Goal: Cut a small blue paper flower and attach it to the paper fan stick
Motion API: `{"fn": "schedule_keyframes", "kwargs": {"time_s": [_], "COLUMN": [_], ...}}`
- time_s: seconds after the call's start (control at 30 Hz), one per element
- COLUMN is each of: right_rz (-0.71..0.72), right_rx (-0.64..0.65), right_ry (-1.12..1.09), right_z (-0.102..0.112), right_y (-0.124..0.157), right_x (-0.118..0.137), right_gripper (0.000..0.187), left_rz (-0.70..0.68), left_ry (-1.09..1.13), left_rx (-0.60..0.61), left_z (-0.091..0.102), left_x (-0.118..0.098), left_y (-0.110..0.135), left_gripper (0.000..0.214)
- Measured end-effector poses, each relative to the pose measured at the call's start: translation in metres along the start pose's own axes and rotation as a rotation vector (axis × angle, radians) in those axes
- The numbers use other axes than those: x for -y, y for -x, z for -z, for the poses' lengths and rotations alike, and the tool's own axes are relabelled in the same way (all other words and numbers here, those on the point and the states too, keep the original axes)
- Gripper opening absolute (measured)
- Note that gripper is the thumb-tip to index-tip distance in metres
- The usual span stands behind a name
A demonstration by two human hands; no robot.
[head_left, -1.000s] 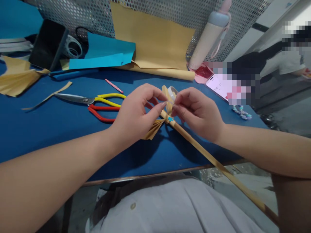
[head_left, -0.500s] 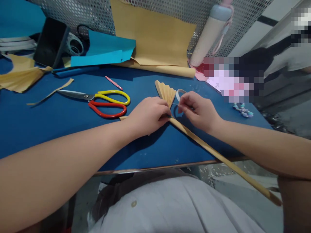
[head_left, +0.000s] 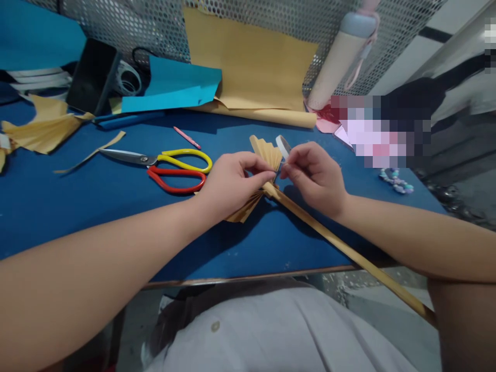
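My left hand point(head_left: 238, 181) is closed, thumb and forefinger pinching beside the gathered middle of a fan-pleated tan paper point(head_left: 267, 151). More pleats spread out below this hand. A long tan paper-wrapped stick point(head_left: 329, 238) runs from that gathered spot down to the right, past the table edge. Close by on the right, my right hand point(head_left: 315, 178) is closed, fingertips pinching a thin strip that looks like narrow tape. A white ring, apparently a tape roll point(head_left: 283, 146), shows just behind those fingers. How the strip meets the paper is hidden by fingertips.
Scissors point(head_left: 155, 161) with yellow and red handles lie left of my left hand, near a pink pen point(head_left: 186, 138). Behind are blue paper point(head_left: 174, 85), tan paper point(head_left: 251, 62), a phone point(head_left: 93, 75) and a bottle point(head_left: 341, 59). A beaded bracelet point(head_left: 397, 181) lies at right.
My left thumb and forefinger have shifted to a pinch above the stick, uncovering pleats below the hand. The white ring has tilted more upright. The view has shifted slightly.
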State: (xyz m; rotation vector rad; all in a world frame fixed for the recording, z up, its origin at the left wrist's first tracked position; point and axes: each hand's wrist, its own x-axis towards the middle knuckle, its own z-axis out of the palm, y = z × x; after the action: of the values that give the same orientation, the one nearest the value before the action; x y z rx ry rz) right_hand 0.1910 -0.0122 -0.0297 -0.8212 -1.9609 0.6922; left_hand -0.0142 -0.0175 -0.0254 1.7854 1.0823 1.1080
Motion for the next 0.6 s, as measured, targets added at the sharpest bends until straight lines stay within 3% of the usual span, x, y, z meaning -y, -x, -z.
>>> {"fn": "schedule_keyframes", "kwargs": {"time_s": [0.07, 0.17, 0.4, 0.6], "right_rz": [0.016, 0.022, 0.117, 0.110], "right_rx": [-0.018, -0.005, -0.011, -0.047], "right_ry": [-0.014, 0.071, 0.255, 0.302], "right_z": [-0.004, -0.009, -0.010, -0.013], "right_y": [0.000, 0.001, 0.002, 0.003], "right_x": [0.002, 0.006, 0.013, 0.013], "right_gripper": [0.007, 0.009, 0.006, 0.008], "left_rz": [0.203, 0.319, 0.299, 0.203], "left_ry": [0.185, 0.301, 0.266, 0.124], "left_rx": [-0.049, -0.059, -0.046, -0.076], "left_z": [0.003, 0.007, 0.007, 0.007], "left_x": [-0.004, -0.006, -0.005, -0.006], "left_y": [0.001, 0.000, 0.001, 0.005], "left_gripper": [0.017, 0.015, 0.008, 0.013]}}
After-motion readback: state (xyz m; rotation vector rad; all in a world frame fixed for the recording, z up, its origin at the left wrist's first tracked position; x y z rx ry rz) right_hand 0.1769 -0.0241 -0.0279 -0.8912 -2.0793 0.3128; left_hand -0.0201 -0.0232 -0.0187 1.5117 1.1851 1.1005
